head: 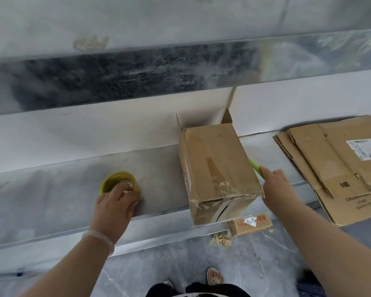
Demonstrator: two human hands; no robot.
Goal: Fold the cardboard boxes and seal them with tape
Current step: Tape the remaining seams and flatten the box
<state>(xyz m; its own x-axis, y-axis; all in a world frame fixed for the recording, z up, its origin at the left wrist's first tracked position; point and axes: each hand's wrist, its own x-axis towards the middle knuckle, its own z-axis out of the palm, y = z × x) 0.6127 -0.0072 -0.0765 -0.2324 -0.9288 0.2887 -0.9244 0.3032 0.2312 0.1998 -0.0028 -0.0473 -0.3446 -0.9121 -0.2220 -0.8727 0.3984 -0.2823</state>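
The tape roll [118, 182] is gripped flat on the counter [51, 189] by the left hand [116, 203], left of the box [216, 168], while a green cutter [255, 166] is held closed in the right hand [275, 183] beside it.

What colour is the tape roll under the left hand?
Yellow-green, seen in the head view: the tape roll lies on the shelf under the left hand.
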